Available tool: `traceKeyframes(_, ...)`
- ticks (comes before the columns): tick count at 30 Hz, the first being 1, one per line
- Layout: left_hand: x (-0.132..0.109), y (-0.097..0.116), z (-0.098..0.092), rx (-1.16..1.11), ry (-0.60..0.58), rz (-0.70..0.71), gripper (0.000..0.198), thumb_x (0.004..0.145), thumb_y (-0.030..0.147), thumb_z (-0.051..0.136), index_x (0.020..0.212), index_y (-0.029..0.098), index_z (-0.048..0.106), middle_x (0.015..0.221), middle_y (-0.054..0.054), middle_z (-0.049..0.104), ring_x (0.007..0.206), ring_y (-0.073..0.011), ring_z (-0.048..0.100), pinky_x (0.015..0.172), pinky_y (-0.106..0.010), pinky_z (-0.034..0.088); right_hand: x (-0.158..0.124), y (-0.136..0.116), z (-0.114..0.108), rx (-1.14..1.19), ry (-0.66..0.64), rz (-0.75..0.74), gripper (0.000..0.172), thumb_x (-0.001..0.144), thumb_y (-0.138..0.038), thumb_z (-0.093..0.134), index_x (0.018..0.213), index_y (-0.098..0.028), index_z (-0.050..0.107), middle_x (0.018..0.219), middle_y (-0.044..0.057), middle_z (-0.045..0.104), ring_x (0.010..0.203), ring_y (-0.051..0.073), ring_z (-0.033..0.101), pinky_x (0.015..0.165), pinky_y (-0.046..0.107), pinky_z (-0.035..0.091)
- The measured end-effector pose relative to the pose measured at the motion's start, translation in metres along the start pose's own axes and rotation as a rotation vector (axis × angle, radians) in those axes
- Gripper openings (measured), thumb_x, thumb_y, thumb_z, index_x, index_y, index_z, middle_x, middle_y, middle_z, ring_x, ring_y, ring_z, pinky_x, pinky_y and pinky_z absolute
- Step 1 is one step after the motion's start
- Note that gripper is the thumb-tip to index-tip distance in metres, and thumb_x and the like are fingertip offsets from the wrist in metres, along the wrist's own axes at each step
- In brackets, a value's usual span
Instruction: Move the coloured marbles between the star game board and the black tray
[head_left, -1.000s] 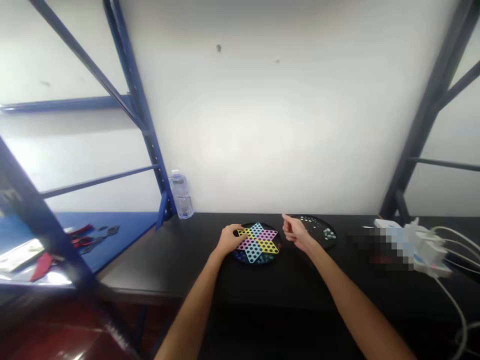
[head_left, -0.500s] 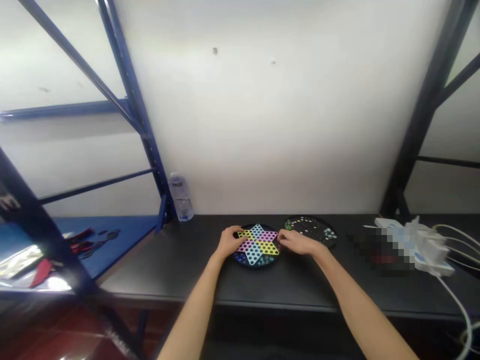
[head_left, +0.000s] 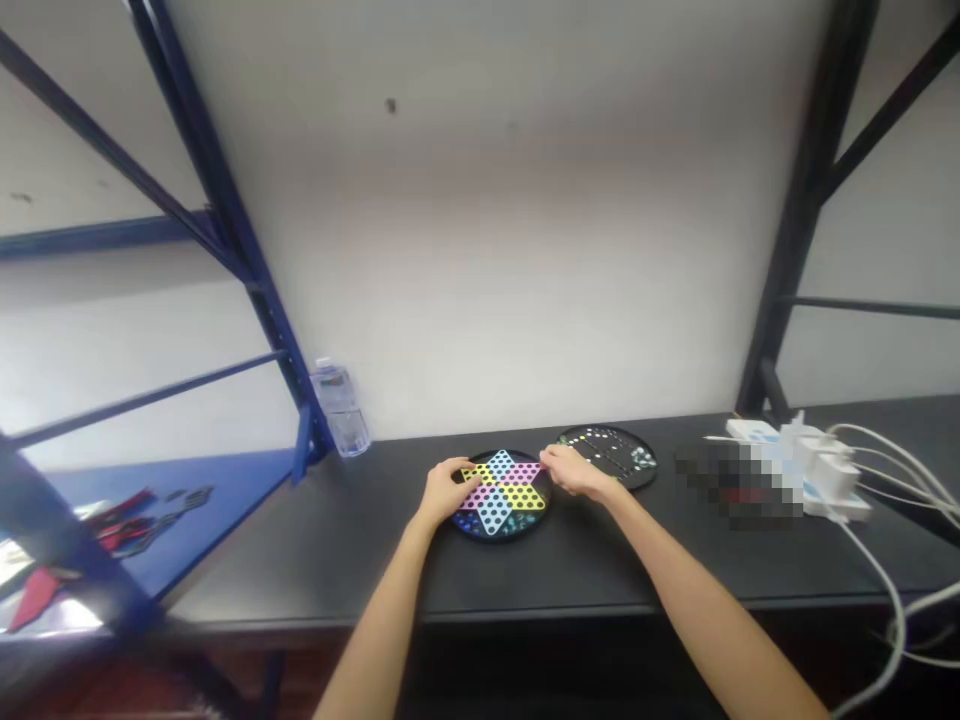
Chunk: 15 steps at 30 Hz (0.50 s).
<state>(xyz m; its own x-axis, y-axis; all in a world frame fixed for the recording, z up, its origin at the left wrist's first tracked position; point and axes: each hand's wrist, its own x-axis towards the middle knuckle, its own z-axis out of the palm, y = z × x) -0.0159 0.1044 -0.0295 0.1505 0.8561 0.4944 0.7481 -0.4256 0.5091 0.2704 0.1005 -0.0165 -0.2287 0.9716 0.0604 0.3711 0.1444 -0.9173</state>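
Observation:
A colourful star-shaped board (head_left: 496, 493) with rows of holes lies on a round black tray (head_left: 491, 538) on the black shelf. Blue and green pieces show around the star near the tray's front edge. My left hand (head_left: 444, 490) rests at the star's left side, thumb over its yellow and pink points and fingers at the tray's rim. At the right rim, beside the pink point, my right hand (head_left: 571, 470) has its fingers pressed together; whatever they hold, if anything, is hidden. Behind it lies a second round black tray (head_left: 626, 450) holding small white and green pieces.
A clear plastic bottle (head_left: 341, 408) stands by the blue post at the left back. White power strips with plugs and cables (head_left: 832, 468) lie at the right, beside a blurred dark patch. Tools lie on a blue shelf (head_left: 225, 485) at the far left.
The view has shifted, so the shelf and trays sit further left. My right hand has moved a little up along the star tray's right rim. My left hand stays at the left side.

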Motion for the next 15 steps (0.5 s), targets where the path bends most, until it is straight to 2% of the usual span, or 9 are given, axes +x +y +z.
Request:
traceKeyframes(3, 0.001, -0.001, 0.000, 0.002, -0.003, -0.004, 0.031, 0.072, 0.044, 0.065, 0.094, 0.023, 0.073, 0.111, -0.006, 0.068, 0.107, -0.0234, 0.061, 0.098, -0.036, 0.044, 0.006, 0.000, -0.010, 0.482, -0.027, 0.193, 0.022, 0.085, -0.034, 0.035, 0.069, -0.020, 0.043, 0.044, -0.009, 0.025, 0.035, 0.006, 0.014, 0.038, 0.020, 0.012)
traceKeyframes(7, 0.002, 0.000, 0.001, 0.010, -0.007, -0.020, 0.032, 0.071, 0.044, 0.066, 0.094, 0.022, 0.073, 0.112, -0.006, 0.068, 0.107, -0.0238, 0.060, 0.099, -0.037, 0.044, 0.010, 0.005, -0.020, 0.869, -0.149, 0.276, 0.029, 0.084, -0.041, 0.038, 0.064, -0.020, 0.038, 0.045, -0.008, 0.028, 0.035, 0.005, 0.010, 0.034, 0.018, 0.009)
traceKeyframes(11, 0.001, 0.001, 0.000, 0.006, -0.003, -0.016, 0.031, 0.072, 0.043, 0.065, 0.094, 0.023, 0.073, 0.112, -0.006, 0.068, 0.107, -0.0235, 0.060, 0.099, -0.037, 0.043, 0.014, 0.011, -0.018, 0.914, -0.087, 0.266, 0.034, 0.084, -0.042, 0.046, 0.061, -0.020, 0.033, 0.046, -0.008, 0.029, 0.034, 0.003, 0.012, 0.033, 0.017, 0.008)
traceKeyframes(15, 0.001, 0.002, 0.000, 0.009, -0.015, -0.017, 0.033, 0.072, 0.045, 0.065, 0.095, 0.022, 0.073, 0.112, -0.006, 0.067, 0.107, -0.0238, 0.060, 0.099, -0.037, 0.043, 0.015, 0.013, -0.011, 0.760, -0.082, 0.264, 0.019, 0.081, -0.028, 0.048, 0.065, -0.018, 0.041, 0.046, -0.008, 0.034, 0.034, 0.003, 0.012, 0.034, 0.018, 0.006)
